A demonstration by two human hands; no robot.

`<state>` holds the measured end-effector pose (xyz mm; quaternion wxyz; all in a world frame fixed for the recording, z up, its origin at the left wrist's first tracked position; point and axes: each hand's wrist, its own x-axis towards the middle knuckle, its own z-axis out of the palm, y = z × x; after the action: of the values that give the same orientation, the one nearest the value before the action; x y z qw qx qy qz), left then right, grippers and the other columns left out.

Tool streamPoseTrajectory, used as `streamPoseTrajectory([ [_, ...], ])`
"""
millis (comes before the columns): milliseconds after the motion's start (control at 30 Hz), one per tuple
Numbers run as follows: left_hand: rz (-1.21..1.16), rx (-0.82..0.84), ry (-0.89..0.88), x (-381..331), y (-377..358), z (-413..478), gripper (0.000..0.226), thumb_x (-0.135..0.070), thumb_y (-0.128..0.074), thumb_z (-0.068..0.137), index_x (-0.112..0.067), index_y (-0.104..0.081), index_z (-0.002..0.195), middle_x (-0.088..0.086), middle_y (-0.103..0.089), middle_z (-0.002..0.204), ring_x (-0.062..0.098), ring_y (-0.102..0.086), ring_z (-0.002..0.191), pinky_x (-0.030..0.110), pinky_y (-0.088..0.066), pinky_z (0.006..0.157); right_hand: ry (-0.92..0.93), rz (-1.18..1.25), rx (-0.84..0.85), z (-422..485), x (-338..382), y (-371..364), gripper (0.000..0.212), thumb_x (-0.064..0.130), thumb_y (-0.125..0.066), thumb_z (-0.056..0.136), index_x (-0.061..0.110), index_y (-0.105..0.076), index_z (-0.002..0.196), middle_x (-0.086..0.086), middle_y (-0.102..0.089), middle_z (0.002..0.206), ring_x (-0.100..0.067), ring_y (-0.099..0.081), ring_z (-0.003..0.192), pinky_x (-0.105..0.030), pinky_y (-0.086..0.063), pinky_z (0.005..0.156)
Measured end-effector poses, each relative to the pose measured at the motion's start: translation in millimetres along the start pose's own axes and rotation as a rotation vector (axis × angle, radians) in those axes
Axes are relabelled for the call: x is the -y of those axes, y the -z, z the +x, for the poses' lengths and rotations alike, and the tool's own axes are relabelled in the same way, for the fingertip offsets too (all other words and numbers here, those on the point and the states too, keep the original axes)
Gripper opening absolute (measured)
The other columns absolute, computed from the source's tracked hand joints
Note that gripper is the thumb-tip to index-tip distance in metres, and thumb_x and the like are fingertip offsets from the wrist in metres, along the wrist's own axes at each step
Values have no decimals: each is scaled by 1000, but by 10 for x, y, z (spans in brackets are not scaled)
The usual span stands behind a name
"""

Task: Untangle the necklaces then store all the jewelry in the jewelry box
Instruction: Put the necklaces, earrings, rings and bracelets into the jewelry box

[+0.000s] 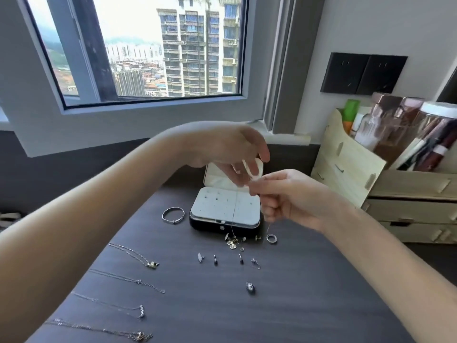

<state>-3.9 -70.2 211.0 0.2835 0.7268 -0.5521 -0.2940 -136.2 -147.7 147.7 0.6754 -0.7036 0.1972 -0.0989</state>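
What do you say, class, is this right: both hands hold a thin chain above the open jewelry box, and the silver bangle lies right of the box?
Not quite: the head view shows the silver bangle lying left of the jewelry box. The left hand and right hand do hold the thin chain above it.

A dark jewelry box point(223, 225) stands open on the table, its cream lid upright at the back and a pale padded tray inside. A thin gold chain point(235, 209) hangs in front of it, pinched between the left hand point(230, 149) and the right hand point(286, 194), with its gold charms point(232, 241) lying on the tabletop. A silver bangle point(173, 215) lies left of the box and a ring point(271, 238) to its front right. Four small earrings point(215, 260) sit in a row nearer the camera. Four silver necklaces point(138, 256) lie stretched out apart at the left.
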Motion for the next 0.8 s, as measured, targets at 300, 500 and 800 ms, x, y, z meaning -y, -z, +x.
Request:
streamPoseTrajectory([
  [300,260,-385,42,701,137,632,32,2,-45,85,-19,-68,90,1,-68,105,14,-62,95,25,-48,86,223,-86,-116,317,706,322,19,10,-54,92,9,-54,73,3,-44,42,-12,-45,41,-22,-41,43],
  [500,401,-439,-28,1307,-289,1118,42,4,-41,82,-13,-65,112,3,-62,118,19,-54,111,22,-40,89,339,-154,-252,759,943,508,17,9,-57,90,12,-57,73,1,-50,45,-14,-49,43,-24,-44,45],
  [800,647,-612,-167,1556,-699,1671,22,-23,-45,71,-20,-61,56,-4,-59,56,24,-55,55,28,-32,57,376,-263,-462,1471,994,738,16,6,-54,88,12,-57,73,1,-53,45,-13,-51,42,-22,-43,44],
])
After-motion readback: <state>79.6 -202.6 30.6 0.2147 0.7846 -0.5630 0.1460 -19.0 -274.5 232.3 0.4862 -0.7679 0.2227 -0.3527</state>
